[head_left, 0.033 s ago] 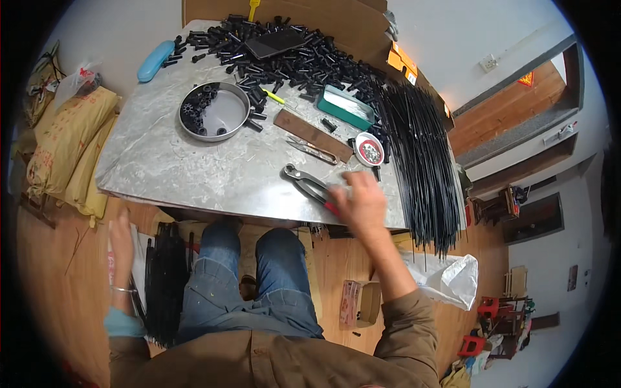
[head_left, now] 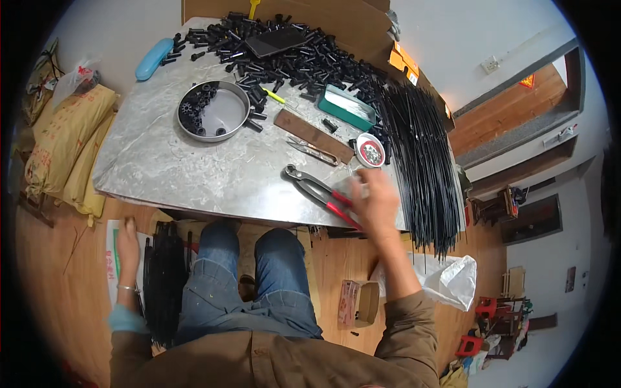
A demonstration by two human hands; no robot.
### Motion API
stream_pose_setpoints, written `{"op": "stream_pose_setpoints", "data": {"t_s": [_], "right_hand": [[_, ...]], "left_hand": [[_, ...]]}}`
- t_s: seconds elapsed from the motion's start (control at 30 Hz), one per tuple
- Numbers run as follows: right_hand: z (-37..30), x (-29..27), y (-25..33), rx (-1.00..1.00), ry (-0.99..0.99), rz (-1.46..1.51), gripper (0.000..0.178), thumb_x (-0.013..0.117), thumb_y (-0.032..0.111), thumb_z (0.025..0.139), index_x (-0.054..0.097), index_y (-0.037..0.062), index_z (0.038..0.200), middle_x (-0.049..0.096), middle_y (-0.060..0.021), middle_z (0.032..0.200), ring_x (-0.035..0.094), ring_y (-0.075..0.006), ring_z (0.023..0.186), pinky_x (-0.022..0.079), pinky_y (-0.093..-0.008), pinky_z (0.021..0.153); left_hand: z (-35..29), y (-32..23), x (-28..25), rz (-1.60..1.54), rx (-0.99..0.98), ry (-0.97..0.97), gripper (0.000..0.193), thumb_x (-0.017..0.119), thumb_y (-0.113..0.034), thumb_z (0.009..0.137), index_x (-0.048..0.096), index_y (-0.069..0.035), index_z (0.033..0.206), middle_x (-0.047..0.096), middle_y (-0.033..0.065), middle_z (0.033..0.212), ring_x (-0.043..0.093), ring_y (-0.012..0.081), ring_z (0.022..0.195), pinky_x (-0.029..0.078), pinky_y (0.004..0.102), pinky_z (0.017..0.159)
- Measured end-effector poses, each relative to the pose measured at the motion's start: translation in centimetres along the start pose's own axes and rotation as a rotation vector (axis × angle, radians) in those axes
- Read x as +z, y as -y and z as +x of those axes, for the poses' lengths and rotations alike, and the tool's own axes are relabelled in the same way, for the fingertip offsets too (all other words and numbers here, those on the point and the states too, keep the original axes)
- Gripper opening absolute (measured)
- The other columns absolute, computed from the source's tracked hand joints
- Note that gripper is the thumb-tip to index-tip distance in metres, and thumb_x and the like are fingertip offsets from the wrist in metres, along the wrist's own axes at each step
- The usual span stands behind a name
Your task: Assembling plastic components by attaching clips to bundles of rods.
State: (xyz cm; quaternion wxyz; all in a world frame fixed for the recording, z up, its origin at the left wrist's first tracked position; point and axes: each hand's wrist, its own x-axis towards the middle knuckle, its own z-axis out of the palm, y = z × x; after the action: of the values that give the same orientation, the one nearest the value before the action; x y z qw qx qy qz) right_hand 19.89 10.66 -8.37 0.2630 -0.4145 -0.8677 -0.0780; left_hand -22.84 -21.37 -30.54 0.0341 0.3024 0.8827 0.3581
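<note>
My right hand (head_left: 375, 204) is over the table's front edge, beside the red-handled pincers (head_left: 323, 194). Its fingers look bent but are smeared by motion, so I cannot make out anything in them. Just beyond the hand is a small white bowl (head_left: 370, 150) of small shiny pieces. Scissors-like snips (head_left: 313, 152) lie beside a brown bar (head_left: 314, 134). My left hand (head_left: 127, 251), a bracelet at its wrist, hangs low beside the table, next to a bundle of black rods (head_left: 163, 284). Its fingers are mostly hidden.
Black bolt-like parts (head_left: 317, 61) are heaped at the back under a phone (head_left: 275, 42). A round metal tin (head_left: 248, 103) holds similar parts. Also here: a green box (head_left: 347, 108), long black rods (head_left: 420, 161) overhanging the table, a blue case (head_left: 154, 59), sacks (head_left: 71, 142), and a carton (head_left: 369, 304).
My right hand has shifted a little to the right, uncovering more of the pincers' red handles. My left hand has turned and drawn slightly down and to the right.
</note>
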Motion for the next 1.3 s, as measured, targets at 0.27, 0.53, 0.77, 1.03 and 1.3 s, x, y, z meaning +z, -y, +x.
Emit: {"op": "stream_pose_setpoints", "data": {"t_s": [0.27,0.53,0.77,1.03,1.3], "right_hand": [[6.3,1.9,-15.7,0.501,0.331,-0.248,0.036,0.065,0.031,0.081,0.066,0.0007,0.1,0.067,-0.0206,0.097,0.064,-0.0369,0.096,0.049,-0.0438,0.083],[10.7,3.8,-18.0,0.54,0.695,-0.628,0.038,0.061,0.029,0.075,0.07,0.0004,0.097,0.068,-0.0219,0.101,0.066,-0.0381,0.096,0.053,-0.0449,0.083],[9.9,1.1,-18.7,0.608,0.338,-0.403,0.042,0.051,0.033,0.082,0.067,-0.0019,0.097,0.067,-0.025,0.098,0.065,-0.0401,0.096,0.051,-0.0473,0.083],[7.8,-1.6,-18.9,0.578,0.23,-0.258,0.036,0.064,0.03,0.083,0.06,-0.0024,0.097,0.067,-0.0199,0.086,0.065,-0.0401,0.087,0.051,-0.0458,0.077],[6.7,0.6,-20.6,0.533,0.33,-0.539,0.02,0.053,0.016,0.084,0.065,0.0011,0.09,0.069,-0.0197,0.094,0.068,-0.0352,0.088,0.055,-0.0431,0.075]], "left_hand": [[-5.1,18.8,12.3,0.237,-0.3,0.294,0.04,0.051,-0.029,0.095,0.048,0.001,0.122,0.057,0.0324,0.11,0.057,0.0471,0.1,0.046,0.0517,0.083],[-6.7,15.0,16.9,0.453,-0.187,0.532,0.051,0.056,-0.039,0.09,0.05,-0.005,0.128,0.051,0.0255,0.12,0.055,0.0428,0.103,0.048,0.0527,0.084],[-7.1,13.2,20.3,0.489,0.629,0.554,0.017,0.06,-0.02,0.078,0.067,-0.011,0.091,0.066,0.0152,0.091,0.064,0.0348,0.081,0.052,0.0441,0.071],[-7.2,-6.7,9.0,-0.214,0.14,0.809,0.031,0.059,-0.024,0.087,0.064,0.002,0.103,0.066,0.0242,0.092,0.065,0.0386,0.087,0.052,0.0404,0.075],[-8.4,-7.6,5.6,-0.161,0.245,0.812,0.032,0.065,-0.022,0.084,0.066,0.003,0.104,0.066,0.024,0.097,0.066,0.0365,0.091,0.052,0.039,0.08]]}}
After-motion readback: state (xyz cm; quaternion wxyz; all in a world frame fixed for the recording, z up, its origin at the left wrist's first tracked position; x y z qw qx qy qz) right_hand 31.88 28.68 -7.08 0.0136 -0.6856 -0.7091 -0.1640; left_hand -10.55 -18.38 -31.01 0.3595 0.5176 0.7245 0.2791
